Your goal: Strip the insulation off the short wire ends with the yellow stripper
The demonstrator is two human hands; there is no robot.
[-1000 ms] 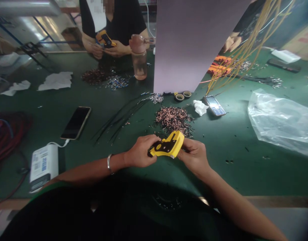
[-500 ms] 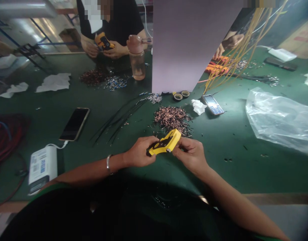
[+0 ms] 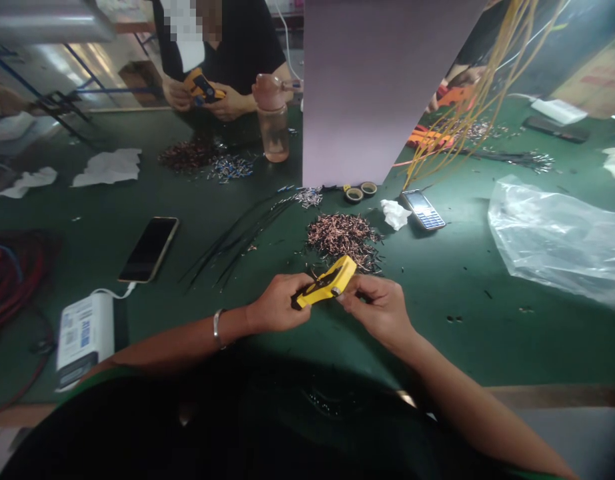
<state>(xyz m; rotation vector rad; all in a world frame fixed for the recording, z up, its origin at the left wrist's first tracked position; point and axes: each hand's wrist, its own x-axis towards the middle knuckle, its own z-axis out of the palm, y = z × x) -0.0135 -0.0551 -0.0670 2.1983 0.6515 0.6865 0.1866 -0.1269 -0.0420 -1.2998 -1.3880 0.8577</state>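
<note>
A plastic bottle [image 3: 271, 117] part-filled with pale liquid [image 3: 275, 141] is stood at twelve o'clock on the desk [image 3: 452, 353], and a yellow-and-black hand tool [image 3: 327, 283] is gripped between the left hand [image 3: 277, 303] and right hand [image 3: 377, 310].

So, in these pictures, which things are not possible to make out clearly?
Head view only:
Part of the yellow hand tool inside the right hand: hidden by the fingers.
Its lower end in the left hand: covered by that hand.
Single pieces in the copper-coloured pile: too small.
The bench behind the pale board: hidden by the board.
</note>
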